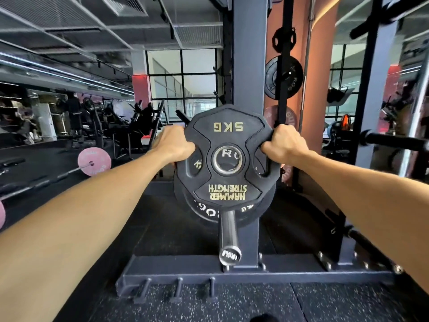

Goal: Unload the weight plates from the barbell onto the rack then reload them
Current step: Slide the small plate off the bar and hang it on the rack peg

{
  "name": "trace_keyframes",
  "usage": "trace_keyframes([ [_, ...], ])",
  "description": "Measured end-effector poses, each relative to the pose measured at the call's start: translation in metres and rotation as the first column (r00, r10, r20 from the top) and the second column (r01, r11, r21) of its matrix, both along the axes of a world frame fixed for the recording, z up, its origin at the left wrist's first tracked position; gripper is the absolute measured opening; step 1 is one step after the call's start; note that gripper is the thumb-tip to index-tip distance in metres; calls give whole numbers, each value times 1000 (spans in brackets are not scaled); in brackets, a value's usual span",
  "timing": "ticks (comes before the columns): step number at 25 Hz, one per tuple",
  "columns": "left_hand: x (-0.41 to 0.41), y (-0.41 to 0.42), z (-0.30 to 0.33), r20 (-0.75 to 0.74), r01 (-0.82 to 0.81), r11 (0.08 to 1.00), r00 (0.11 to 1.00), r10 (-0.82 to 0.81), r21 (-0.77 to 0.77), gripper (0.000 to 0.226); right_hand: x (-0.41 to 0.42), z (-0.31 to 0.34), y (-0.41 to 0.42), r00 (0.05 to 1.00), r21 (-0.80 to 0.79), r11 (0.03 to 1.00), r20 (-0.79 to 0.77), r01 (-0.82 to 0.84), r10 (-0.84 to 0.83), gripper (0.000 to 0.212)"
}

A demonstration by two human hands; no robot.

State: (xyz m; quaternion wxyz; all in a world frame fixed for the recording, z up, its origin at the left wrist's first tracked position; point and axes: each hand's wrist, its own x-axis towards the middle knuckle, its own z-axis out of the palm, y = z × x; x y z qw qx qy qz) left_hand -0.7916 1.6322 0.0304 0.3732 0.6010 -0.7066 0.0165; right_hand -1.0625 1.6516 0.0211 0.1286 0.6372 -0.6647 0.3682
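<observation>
Fingers [267, 147] through 5 kg plate [226, 182] cutouts

I hold a black 5 kg plate [226, 156] with both hands, my left hand [175, 144] on its left edge and my right hand [282, 141] on its right edge, fingers hooked into the grip holes. The shiny bar end [228, 235] pokes out toward me below the plate, with a bigger black plate [209, 211] on it behind. The dark rack post [249, 66] stands right behind them.
</observation>
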Motion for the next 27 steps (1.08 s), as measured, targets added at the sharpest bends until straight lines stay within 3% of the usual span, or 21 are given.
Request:
trace_keyframes([
  [5,-26,-51,87,38,-33,998,999,31,58,11,-23,87,-59,1000,59,998,12,-18,18,19],
  [19,-62,-62,516,31,-46,999,998,45,14,8,-59,514,-79,989,65,989,72,-130,126,19],
  [22,-72,-51,560,32,-34,999,999,34,-3,11,-73,557,-65,991,46,992,66,-118,115,18],
  [27,-107,-32,576,65,9,1000,998,-9,-12,17,-109,573,-37,995,47,995,36,-93,91,17],
])
